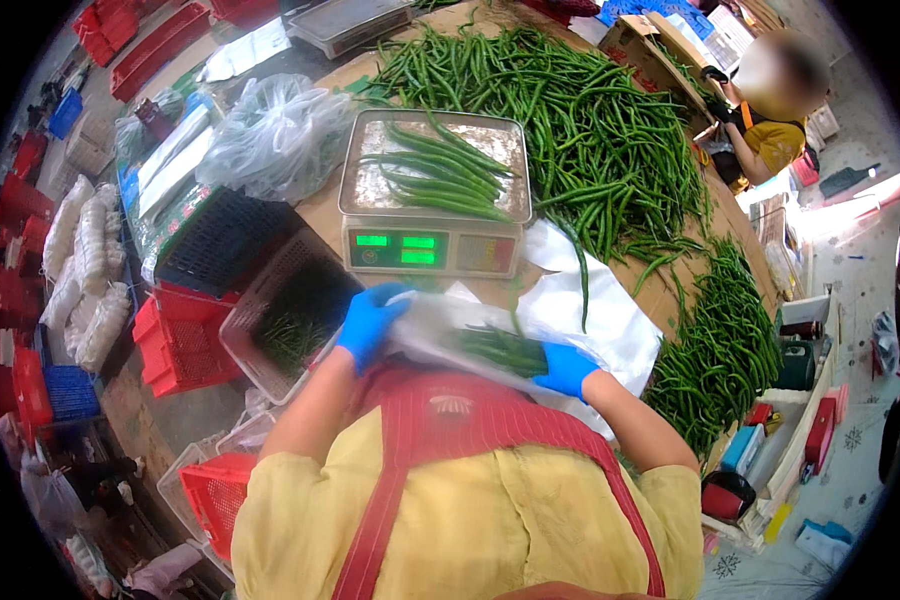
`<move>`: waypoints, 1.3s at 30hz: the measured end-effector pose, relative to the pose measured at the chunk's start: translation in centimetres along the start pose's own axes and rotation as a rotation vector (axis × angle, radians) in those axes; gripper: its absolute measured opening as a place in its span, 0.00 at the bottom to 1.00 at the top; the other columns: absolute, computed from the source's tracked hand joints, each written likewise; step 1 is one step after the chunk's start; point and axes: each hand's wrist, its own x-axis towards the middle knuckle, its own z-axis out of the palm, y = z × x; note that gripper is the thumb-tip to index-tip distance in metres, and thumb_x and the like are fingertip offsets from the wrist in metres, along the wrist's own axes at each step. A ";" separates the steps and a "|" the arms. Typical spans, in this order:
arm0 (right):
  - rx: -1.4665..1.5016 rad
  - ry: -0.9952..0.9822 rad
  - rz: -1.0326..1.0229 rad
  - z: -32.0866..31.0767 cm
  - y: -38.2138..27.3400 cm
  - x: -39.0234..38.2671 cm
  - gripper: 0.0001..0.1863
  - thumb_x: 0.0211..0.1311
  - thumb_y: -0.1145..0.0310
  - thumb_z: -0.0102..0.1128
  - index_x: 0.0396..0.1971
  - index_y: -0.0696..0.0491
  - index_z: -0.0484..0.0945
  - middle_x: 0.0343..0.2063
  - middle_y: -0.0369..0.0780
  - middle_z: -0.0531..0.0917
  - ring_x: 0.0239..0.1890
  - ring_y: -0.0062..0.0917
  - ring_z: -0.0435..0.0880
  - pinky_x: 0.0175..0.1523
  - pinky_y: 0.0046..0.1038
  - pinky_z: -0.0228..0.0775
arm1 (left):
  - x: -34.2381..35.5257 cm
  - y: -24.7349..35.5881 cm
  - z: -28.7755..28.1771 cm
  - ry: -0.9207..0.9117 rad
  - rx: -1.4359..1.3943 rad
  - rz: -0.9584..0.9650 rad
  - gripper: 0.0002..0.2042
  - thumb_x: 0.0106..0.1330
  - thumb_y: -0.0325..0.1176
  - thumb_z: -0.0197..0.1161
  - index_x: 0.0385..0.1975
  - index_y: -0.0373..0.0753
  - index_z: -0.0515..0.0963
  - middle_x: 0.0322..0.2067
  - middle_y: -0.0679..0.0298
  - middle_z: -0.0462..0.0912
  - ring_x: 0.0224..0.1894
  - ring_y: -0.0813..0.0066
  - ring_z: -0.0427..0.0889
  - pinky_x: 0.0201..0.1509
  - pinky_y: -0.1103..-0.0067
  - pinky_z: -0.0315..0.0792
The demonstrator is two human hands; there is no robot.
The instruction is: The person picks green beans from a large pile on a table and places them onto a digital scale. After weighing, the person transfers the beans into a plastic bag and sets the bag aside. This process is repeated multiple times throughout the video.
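My left hand (368, 325), in a blue glove, is closed on one end of a clear plastic bag (435, 322). My right hand (566, 370), also gloved, grips the other end, where long green peppers (495, 348) show through the film. Just beyond the bag stands a digital scale (430, 255) with lit green displays; several long peppers (440, 180) lie side by side on its metal pan. A white sheet (615, 315) lies under and to the right of the bag.
Pepper heaps (600, 130) cover the cardboard-topped table (315, 230) behind and right. Crumpled plastic bags (260, 140) lie at back left. A grey basket (240, 360) and red crates (170, 340) stand left. A tool box (785, 465) is at right. A co-worker (770, 145) works at upper right.
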 end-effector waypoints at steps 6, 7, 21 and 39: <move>0.121 0.260 -0.272 -10.0 -7.1 4.3 0.17 0.65 0.54 0.53 0.44 0.48 0.83 0.37 0.44 0.85 0.37 0.39 0.85 0.44 0.37 0.76 | -0.7 0.9 1.4 -0.165 0.204 0.153 0.24 0.60 0.28 0.65 0.58 0.36 0.72 0.52 0.59 0.79 0.52 0.73 0.76 0.58 0.75 0.70; 0.035 0.585 -0.376 -11.4 -7.9 7.2 0.17 0.67 0.51 0.51 0.41 0.45 0.84 0.40 0.45 0.84 0.40 0.42 0.83 0.45 0.38 0.75 | -0.5 0.3 1.7 -0.176 0.168 0.182 0.23 0.61 0.28 0.65 0.58 0.36 0.72 0.53 0.59 0.78 0.54 0.73 0.76 0.59 0.75 0.70; -0.226 0.756 -0.479 -18.2 -15.5 20.5 0.09 0.53 0.67 0.60 0.35 0.50 0.80 0.35 0.45 0.82 0.39 0.44 0.81 0.42 0.42 0.74 | 3.0 5.1 -3.2 0.241 -0.176 0.205 0.15 0.68 0.29 0.58 0.54 0.35 0.75 0.44 0.63 0.81 0.43 0.79 0.78 0.48 0.81 0.74; 0.076 0.883 -0.505 -12.7 -13.5 3.0 0.15 0.56 0.72 0.62 0.46 0.49 0.80 0.35 0.42 0.80 0.37 0.39 0.80 0.40 0.35 0.73 | 0.9 10.5 3.0 -0.050 -0.518 0.430 0.19 0.68 0.24 0.56 0.59 0.31 0.71 0.59 0.54 0.73 0.58 0.67 0.75 0.62 0.73 0.71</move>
